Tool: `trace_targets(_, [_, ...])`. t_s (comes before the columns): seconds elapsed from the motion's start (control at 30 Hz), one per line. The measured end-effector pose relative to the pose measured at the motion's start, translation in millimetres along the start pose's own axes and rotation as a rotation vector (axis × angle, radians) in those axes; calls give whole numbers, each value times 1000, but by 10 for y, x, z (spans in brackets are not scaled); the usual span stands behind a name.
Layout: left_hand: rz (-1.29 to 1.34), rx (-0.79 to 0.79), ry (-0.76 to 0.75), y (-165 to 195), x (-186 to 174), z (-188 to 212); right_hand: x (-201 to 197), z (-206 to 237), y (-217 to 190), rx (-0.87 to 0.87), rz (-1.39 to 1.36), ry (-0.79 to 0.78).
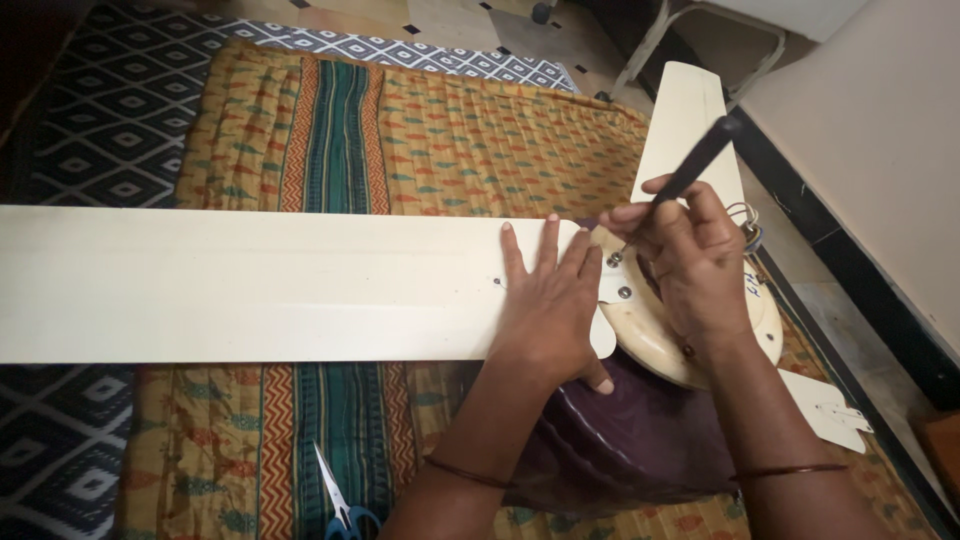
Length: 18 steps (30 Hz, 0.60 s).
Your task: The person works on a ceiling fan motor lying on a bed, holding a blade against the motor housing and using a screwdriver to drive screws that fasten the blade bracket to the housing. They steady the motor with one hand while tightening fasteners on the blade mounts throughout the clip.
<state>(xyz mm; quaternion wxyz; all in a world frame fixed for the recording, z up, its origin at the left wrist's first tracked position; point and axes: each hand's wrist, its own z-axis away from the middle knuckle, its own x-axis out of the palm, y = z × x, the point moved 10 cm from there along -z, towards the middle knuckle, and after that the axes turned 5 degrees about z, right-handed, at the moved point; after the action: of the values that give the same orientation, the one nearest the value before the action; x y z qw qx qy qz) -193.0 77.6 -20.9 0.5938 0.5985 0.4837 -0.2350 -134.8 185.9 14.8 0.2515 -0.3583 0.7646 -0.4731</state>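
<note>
A long cream fan blade (pixel 250 285) lies flat across a patterned quilt. My left hand (pixel 550 295) presses flat on its right end, fingers spread, next to the cream fan motor hub (pixel 650 335). My right hand (pixel 690 260) grips a dark-handled screwdriver (pixel 695 165), its tip set on a screw (pixel 614 259) where the blade meets the hub. A second screw (pixel 625 292) shows just below. Another cream blade (pixel 680 125) points away toward the top right.
The orange and green patterned quilt (pixel 440 130) covers a black and white rug (pixel 110 100). Blue-handled scissors (pixel 340 505) lie at the lower edge. Purple cloth (pixel 640 440) lies under the hub. A wall with a dark skirting (pixel 850 250) runs along the right.
</note>
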Motion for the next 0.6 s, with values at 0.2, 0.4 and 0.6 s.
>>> trace_targets(0.2, [168, 8, 26, -42, -24, -18, -51, 2, 7, 27, -18, 77])
trace_targets(0.4, [251, 38, 83, -30, -39, -51, -76, -3, -4, 29, -43, 126])
trace_targets(0.6, [362, 70, 370, -28, -151, -94, -164, 22, 21, 28, -19, 188])
